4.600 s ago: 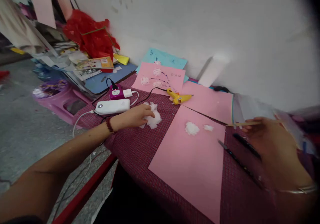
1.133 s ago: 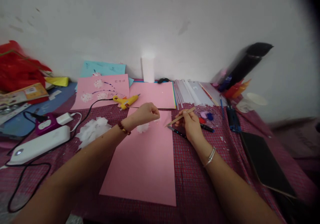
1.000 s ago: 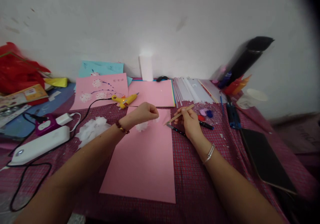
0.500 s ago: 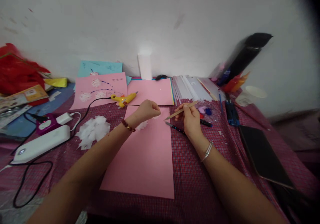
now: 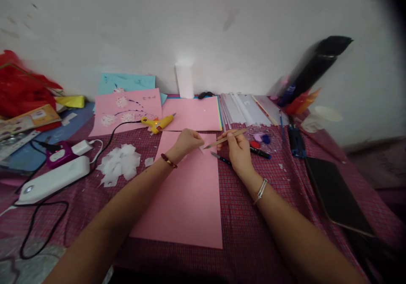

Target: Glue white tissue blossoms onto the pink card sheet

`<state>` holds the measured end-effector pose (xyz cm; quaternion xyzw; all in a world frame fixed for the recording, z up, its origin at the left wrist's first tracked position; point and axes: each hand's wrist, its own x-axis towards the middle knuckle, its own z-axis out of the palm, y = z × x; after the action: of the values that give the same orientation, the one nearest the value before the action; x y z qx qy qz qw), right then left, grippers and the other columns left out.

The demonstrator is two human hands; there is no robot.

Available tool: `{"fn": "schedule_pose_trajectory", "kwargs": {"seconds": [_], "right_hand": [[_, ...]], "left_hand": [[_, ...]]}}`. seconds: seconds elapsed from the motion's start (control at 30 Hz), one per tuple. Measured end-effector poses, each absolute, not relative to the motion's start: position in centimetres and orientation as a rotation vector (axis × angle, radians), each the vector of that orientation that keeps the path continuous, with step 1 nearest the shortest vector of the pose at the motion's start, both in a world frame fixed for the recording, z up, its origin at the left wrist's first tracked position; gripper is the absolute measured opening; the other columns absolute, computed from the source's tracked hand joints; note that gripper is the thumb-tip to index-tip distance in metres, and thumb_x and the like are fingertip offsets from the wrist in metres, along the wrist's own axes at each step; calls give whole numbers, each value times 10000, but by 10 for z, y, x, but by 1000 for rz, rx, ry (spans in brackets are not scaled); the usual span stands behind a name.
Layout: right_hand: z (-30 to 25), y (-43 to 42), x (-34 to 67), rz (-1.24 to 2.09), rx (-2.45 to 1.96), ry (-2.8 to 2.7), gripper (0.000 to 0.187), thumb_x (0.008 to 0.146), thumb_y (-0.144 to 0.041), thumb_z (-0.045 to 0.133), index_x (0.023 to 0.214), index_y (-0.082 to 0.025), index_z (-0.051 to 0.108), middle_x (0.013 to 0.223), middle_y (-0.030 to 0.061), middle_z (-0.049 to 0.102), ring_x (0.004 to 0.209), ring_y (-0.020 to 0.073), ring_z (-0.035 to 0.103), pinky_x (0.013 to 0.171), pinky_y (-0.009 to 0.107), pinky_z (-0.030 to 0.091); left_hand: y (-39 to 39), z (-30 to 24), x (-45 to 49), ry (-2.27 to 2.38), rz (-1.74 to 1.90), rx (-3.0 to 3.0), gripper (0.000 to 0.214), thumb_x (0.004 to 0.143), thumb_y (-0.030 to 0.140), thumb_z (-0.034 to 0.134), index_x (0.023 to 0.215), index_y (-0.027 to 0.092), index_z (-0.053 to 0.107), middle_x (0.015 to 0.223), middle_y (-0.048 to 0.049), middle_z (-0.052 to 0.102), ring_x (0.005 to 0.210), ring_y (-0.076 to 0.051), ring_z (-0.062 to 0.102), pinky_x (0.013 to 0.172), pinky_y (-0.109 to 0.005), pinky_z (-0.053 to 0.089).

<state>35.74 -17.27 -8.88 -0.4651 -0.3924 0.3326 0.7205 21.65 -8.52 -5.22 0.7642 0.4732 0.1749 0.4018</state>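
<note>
My left hand (image 5: 189, 142) is pinched above the upper part of a pink sheet of paper (image 5: 184, 203), with a small white tissue piece (image 5: 201, 150) showing under its fingertips. My right hand (image 5: 237, 148) holds a thin wooden stick (image 5: 220, 141) between thumb and fingers. Its pointed end reaches left, close to the left fingertips; whether it touches the white piece I cannot tell. Under the right hand lies a dark pen (image 5: 220, 158). A heap of white tissue squares (image 5: 122, 163) rests left of the sheet, and one loose square (image 5: 149, 162) lies nearer it.
A yellow glue gun (image 5: 158, 123) lies beyond my left hand, its black cord running to a purple adapter (image 5: 60, 156) and white power strip (image 5: 55, 180). Behind are a decorated pink card (image 5: 127, 102) and stacked coloured paper (image 5: 193, 113). A black tablet-like slab (image 5: 336, 195) lies right.
My right hand and the stick have moved slightly left, bringing the tip closer to the left fingertips. The left hand stays pinched. The view has shifted a little.
</note>
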Motion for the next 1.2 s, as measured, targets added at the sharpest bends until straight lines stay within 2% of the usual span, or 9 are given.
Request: {"fn": "schedule_pose_trajectory", "kwargs": {"seconds": [0.13, 0.47, 0.53, 0.6, 0.67, 0.73, 0.93, 1.2], "right_hand": [[-87, -175, 352, 742, -1072, -890, 204, 878, -390, 511, 817, -201, 561, 778, 5, 633, 557, 105, 595, 543, 271, 539], [-86, -178, 349, 652, -1196, -995, 246, 892, -429, 472, 845, -203, 558, 750, 7, 601, 574, 120, 579, 538, 277, 523], [-87, -178, 349, 643, -1207, -997, 244, 895, -425, 467, 855, -202, 557, 761, 7, 595, 579, 118, 576, 546, 279, 524], [-88, -178, 349, 642, -1216, -997, 242, 900, -421, 461, 864, -201, 557, 772, 9, 595, 585, 116, 576, 553, 280, 524], [-89, -178, 348, 648, -1219, -1006, 242, 901, -416, 459, 866, -199, 559, 779, 12, 596, 599, 119, 581, 570, 286, 528], [-89, -178, 348, 657, -1222, -1016, 251, 898, -419, 461, 863, -194, 566, 790, 18, 600, 620, 125, 593, 590, 295, 533], [-92, -176, 347, 674, -1208, -1001, 278, 884, -448, 477, 865, -192, 582, 848, 30, 624, 651, 126, 617, 596, 289, 546], [-98, -169, 350, 930, -1162, -758, 264, 804, -450, 587, 853, -191, 577, 828, 13, 673, 660, 121, 655, 618, 283, 575]], "left_hand": [[-82, -56, 216, 1169, 431, 2003, 147, 581, 212, 546, 473, 113, 534, 439, 47, 304, 466, -61, 296, 435, -206, 188], [-78, -63, 218, 1067, 423, 2142, 208, 628, 186, 495, 436, 137, 432, 447, 51, 252, 470, -59, 241, 443, -226, 159], [-78, -61, 218, 1017, 467, 2180, 182, 670, 186, 480, 503, 127, 520, 467, 41, 344, 482, -68, 302, 454, -218, 210], [-80, -57, 215, 1001, 527, 2204, 172, 701, 193, 489, 712, 117, 642, 557, 18, 498, 529, -87, 412, 487, -209, 295], [-82, -52, 208, 1037, 546, 2221, 305, 714, 204, 519, 972, 118, 657, 690, -12, 607, 594, -109, 503, 531, -215, 370], [-85, -47, 195, 1073, 537, 2259, 392, 729, 228, 540, 1097, 120, 622, 788, -38, 647, 652, -128, 553, 582, -236, 423], [-96, -39, 139, 1137, 529, 2446, 374, 788, 256, 519, 1129, 125, 601, 956, -78, 658, 837, -166, 596, 769, -306, 472], [-103, -40, 80, 1248, 463, 2511, 340, 844, 313, 471, 1093, 140, 624, 977, -83, 655, 845, -179, 600, 736, -299, 464]]}}
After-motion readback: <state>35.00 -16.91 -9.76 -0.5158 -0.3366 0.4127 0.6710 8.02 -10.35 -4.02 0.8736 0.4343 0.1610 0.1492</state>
